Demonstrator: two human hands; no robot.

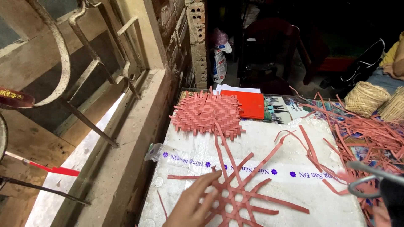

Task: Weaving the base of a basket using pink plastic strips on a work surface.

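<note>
My left hand (194, 206) lies flat, fingers apart, on the left side of a small star-shaped weave of red strips (237, 195) on the white sheet covering the table (261, 138). My right hand (381, 214) is only partly in view at the lower right corner. It grips the dark handle of a pair of scissors (370, 178) whose grey loop points left. A finished woven red mat (207, 113) lies farther back on the table.
A heap of loose red strips (370, 130) covers the table's right side. Two woven baskets (366, 97) stand at the back right next to a seated person (393, 63). A red folder (249, 104) lies behind the mat. A window grille (80, 50) and sill run along the left.
</note>
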